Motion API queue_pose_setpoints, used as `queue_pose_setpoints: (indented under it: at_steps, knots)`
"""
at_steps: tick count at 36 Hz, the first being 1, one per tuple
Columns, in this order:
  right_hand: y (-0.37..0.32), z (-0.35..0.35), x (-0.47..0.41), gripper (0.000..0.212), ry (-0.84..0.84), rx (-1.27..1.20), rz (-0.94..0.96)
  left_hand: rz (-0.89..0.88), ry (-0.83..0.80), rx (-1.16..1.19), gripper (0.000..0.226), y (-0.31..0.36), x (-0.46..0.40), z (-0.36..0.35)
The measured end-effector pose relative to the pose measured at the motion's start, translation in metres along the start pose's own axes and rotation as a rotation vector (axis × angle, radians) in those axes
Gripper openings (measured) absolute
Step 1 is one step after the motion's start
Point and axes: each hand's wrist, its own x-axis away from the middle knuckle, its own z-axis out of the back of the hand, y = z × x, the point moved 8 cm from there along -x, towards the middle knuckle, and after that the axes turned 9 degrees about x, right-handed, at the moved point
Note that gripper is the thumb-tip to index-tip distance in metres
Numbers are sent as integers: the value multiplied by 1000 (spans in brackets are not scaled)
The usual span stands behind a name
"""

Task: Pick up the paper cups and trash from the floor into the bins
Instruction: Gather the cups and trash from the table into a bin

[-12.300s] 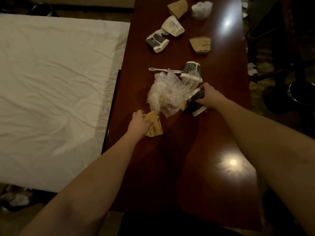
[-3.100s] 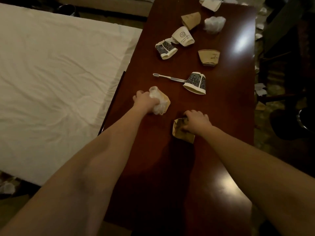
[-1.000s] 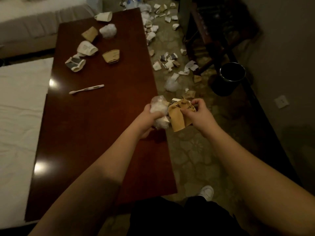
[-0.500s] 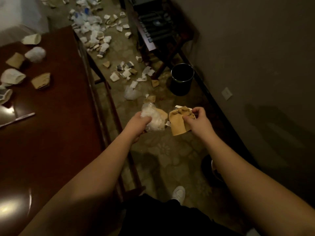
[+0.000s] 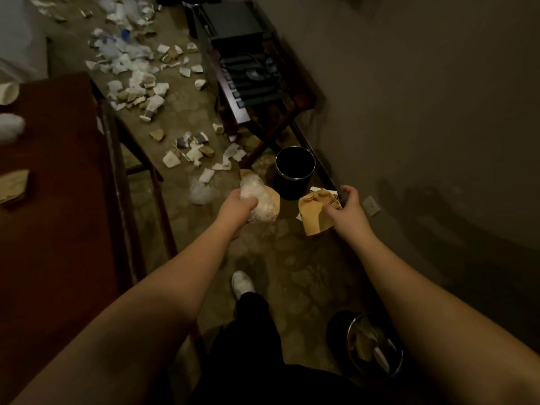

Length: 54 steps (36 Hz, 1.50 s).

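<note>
Now that the person has turned away from the bench (image 5: 58, 200) toward the wall, both loads are hanging over the carpet near the black bin (image 5: 295, 171). The left hand (image 5: 238, 207) is clutching a wad of clear plastic (image 5: 261, 200), seemingly with a brown cup behind it; the right hand (image 5: 346, 211) is pinching a flattened brown cup (image 5: 314, 213). Dropping them looks imminent. Paper scraps (image 5: 190, 147) are littering the floor, and a second bin (image 5: 374, 346) is sitting by the person's feet.

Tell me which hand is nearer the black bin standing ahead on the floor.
Hard to separate. The left hand, holding crumpled plastic, sits just left of the black bin; the right hand sits just right of it.
</note>
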Motion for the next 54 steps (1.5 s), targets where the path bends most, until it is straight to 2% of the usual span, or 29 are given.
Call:
queue_pose_setpoints:
  at_steps: [1,4,12,22,30,41,54]
  knots:
    - [-13,-5,-29,71,4,24,-18,8,-12,-25,58,12,-34,-1]
    - [-16,-7,-44,75,-21,62,-2,-15,-46,-111,60,20,-53,-9]
    - [-65,-26,-177,75,-36,227,-37,41,-77,-236,63,73,-187,-15]
    - [-55,-43,-302,74,-14,306,-106,83,-98,-277,66,76,-317,-47]
    - [-18,-68,-410,76,-27,359,-126,117,-117,-283,69,39,-413,-92]
    - [39,-126,-557,71,-98,507,-65,210,-73,-364,67,-37,-546,-159]
    - [98,-163,-661,70,-144,512,-90,240,-19,-442,76,-92,-633,-205]
